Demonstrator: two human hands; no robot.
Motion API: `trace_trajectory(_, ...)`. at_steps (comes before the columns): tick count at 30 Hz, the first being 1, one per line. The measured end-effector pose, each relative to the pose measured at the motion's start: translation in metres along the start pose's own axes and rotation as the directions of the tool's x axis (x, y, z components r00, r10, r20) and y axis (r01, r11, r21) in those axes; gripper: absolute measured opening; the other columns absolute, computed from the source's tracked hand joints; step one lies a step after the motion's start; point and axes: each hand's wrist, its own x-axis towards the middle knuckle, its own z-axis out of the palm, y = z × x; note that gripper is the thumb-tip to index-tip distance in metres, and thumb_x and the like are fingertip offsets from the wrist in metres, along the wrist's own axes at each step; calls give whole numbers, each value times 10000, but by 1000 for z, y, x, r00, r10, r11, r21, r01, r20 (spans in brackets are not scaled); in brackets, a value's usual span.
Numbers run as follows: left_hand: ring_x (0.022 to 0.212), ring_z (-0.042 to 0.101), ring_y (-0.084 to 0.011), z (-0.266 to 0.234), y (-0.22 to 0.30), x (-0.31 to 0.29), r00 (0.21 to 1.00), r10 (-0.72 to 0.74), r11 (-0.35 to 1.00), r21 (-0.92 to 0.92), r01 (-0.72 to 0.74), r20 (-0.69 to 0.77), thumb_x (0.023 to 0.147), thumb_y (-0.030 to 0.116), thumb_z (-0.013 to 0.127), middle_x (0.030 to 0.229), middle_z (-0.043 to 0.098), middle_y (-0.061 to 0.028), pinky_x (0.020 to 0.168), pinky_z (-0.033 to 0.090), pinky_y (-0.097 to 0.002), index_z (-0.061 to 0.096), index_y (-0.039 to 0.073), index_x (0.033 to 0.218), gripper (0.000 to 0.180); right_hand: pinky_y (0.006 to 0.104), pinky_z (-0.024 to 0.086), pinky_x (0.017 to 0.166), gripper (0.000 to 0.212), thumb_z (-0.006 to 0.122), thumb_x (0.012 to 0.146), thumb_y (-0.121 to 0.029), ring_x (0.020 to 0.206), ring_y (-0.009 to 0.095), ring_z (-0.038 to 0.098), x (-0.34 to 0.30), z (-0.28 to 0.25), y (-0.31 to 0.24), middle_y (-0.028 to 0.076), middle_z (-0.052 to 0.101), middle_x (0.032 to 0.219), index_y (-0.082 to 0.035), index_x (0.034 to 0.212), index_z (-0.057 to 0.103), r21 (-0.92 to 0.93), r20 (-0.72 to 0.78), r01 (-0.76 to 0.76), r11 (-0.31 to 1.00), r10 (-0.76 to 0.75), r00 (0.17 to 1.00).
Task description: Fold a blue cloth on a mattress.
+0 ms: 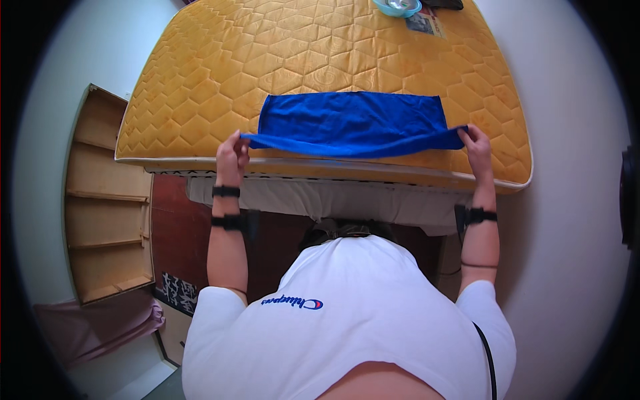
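Observation:
A blue cloth (353,120) lies as a wide band near the front edge of a yellow quilted mattress (267,60). Its near edge is lifted and sags slightly in the middle between my hands. My left hand (233,157) pinches the near left corner. At the near right corner, my right hand (475,148) grips the cloth between thumb and fingers. The far part of the cloth rests flat on the mattress, with a few wrinkles. Whether it is folded in layers I cannot tell.
A light blue plastic basket (398,8) and a printed sheet (425,23) lie at the mattress's far side. An open wooden shelf unit (107,213) stands at left, above a pinkish cloth (100,327). White fabric (280,198) hangs below the mattress edge. A pale wall (567,133) borders the right.

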Motion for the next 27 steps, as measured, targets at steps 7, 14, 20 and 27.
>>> trace_trajectory(7,460,382,-47,27,5,103,991,-122,992,10,122,57,1047,378,574,658,599,26,412,264,-228,691,53,1065,346,358,528,695,339,711,966,-347,745,220,696,100,36,39,108,747,842,-12,1016,723,-481,-237,-104,870,-14,971)
trace_trajectory(14,755,634,-196,17,-39,109,912,408,797,503,-334,-42,941,350,747,895,698,-89,700,533,-321,584,4,1356,564,412,557,793,455,723,930,-414,874,307,718,87,55,43,167,751,957,-55,1204,676,-431,-291,-77,899,-57,955)
trace_trajectory(20,959,641,-261,0,-64,73,888,459,489,842,-228,-26,858,403,816,1006,694,-126,840,539,-378,546,9,1379,707,424,550,913,708,783,834,-525,1055,371,708,44,27,48,226,746,1059,45,1231,642,-576,-357,-332,747,135,924)
trace_trajectory(27,688,621,-143,5,-64,81,962,262,697,675,-241,72,819,325,843,751,694,-17,738,526,-325,722,44,901,316,332,478,664,382,755,892,-332,729,141,593,48,29,31,84,677,810,41,956,704,-536,-180,-302,788,243,953)
